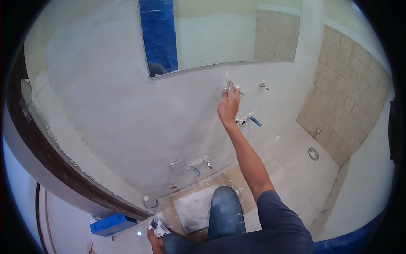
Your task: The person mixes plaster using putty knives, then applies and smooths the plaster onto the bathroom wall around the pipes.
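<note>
The right hand (pixel 229 106) is raised to the wall (pixel 127 106), its fingers closed around a thin blade (pixel 228 80) that shows almost edge-on. The blade points to 12 o'clock, its tip just below the lower edge of the mirror (pixel 220 38); whether it touches the wall, I cannot tell. A small upward slip could scratch or chip that edge, or smear white residue on the glass.

From the right hand, one stub (pixel 242 92) sits just beside it, between 1 and 2 o'clock, and another stub (pixel 264 86) at 2. A blue pipe (pixel 255 121) juts out at 4. A sideways sweep might knock knuckles on these or catch the blade, leaving a gouge; the long one-armed reach probably makes control harder.

The left hand (pixel 155 240), low near the lower edge, grips a scraper (pixel 160 228) with pale material on it. Tilted, it may shed that load onto the floor or the knee (pixel 227 207). The bottle (pixel 148 202) stands near, about 12 o'clock from that hand, and the blue box (pixel 113 224) lies at 10; a careless swing could tip the bottle.
</note>
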Demonstrator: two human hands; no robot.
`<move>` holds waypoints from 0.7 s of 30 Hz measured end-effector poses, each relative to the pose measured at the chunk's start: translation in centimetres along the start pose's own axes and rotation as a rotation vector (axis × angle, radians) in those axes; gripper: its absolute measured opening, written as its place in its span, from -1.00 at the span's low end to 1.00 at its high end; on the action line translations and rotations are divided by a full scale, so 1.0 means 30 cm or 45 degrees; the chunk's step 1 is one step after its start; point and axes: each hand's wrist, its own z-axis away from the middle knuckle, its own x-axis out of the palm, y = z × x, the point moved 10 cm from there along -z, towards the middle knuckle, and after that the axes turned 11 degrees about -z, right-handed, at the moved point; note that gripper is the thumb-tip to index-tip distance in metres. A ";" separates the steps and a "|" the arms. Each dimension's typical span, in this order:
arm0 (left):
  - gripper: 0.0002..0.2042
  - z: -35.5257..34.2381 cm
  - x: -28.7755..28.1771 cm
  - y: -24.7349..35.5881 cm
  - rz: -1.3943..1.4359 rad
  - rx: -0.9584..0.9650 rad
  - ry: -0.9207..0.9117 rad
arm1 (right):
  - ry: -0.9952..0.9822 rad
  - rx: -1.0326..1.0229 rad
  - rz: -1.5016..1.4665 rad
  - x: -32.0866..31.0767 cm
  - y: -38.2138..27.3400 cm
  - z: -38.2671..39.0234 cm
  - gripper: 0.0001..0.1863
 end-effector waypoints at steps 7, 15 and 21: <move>-0.68 0.013 -0.031 -0.008 -0.003 -0.002 0.045 | 0.084 0.238 0.044 0.193 -0.200 0.105 -0.40; -0.69 0.029 -0.005 0.036 -0.031 0.061 -0.029 | -0.569 -0.470 -0.087 0.270 -0.492 0.330 -0.34; -0.71 0.047 0.026 0.027 0.028 0.039 0.000 | -0.140 -0.706 0.186 0.019 -0.182 0.178 -0.32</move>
